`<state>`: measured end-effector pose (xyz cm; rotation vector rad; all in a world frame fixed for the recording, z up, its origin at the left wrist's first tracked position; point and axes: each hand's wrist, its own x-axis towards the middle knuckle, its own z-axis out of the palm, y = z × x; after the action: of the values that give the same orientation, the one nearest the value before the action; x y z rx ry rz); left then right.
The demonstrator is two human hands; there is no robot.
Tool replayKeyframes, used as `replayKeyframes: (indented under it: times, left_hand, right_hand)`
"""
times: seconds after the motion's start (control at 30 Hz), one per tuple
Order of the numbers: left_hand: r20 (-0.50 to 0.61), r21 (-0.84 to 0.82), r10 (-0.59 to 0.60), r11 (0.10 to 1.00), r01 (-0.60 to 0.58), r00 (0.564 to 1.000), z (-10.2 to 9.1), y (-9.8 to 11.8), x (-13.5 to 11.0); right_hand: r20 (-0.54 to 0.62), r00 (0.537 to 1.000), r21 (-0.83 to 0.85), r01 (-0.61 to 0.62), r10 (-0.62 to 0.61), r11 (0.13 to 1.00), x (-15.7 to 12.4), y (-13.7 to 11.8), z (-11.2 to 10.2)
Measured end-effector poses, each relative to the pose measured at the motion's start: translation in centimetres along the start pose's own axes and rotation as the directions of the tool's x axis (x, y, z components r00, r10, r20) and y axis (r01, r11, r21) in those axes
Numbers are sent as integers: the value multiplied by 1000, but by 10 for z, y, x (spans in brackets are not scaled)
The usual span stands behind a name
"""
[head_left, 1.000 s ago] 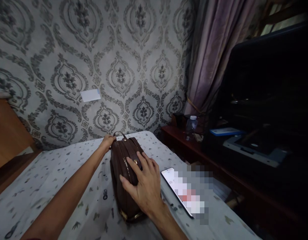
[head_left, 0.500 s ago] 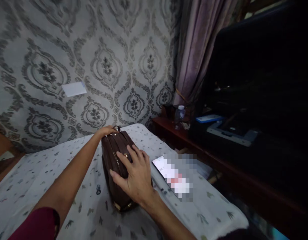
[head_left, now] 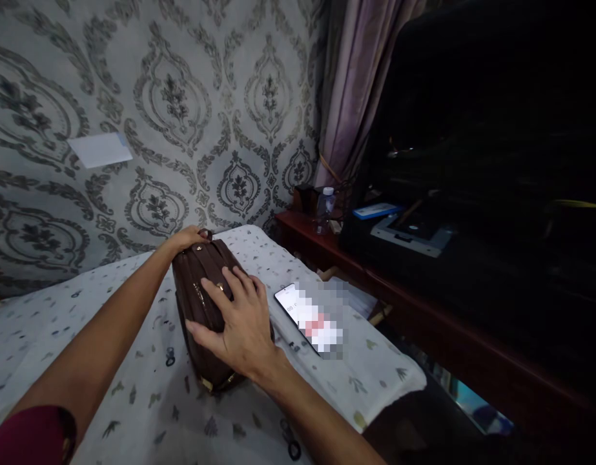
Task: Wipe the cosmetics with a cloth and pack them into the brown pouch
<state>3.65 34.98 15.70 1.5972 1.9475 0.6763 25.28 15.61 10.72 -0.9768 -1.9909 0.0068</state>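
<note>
A dark brown zipped bag stands on a table covered with a white patterned cloth. My right hand lies flat on the bag's near top, fingers spread. My left hand reaches to the bag's far end and closes around the handle or zip pull there; the fingertips are hidden behind the bag. A lit smartphone lies on the cloth just right of the bag.
A patterned wall with a white plate rises behind the table. To the right runs a dark wooden shelf with a small plastic bottle, a blue flat item and a grey device. A curtain hangs at the corner.
The view has swung to the right and down, so bag, hands and phone sit further left in the picture. Both hands keep their places on the bag.
</note>
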Motion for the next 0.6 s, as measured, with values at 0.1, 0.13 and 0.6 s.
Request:
replayKeyframes:
  times: [0.1,0.13,0.6]
  left_hand:
    - [-24,33,23,999,-22,999,-2,1,-1]
    - [-28,40,31,999,-29,999,-2,1,-2]
    - [-124,-43,88,995,-94,988,-3,4,-16]
  right_hand:
    - [23,999,-11,-25,25,1000,1,-1,0]
    - [24,999,-14,-33,33,999,1,-1,1]
    - [5,998,-12,-63,63,998,0,-2,1]
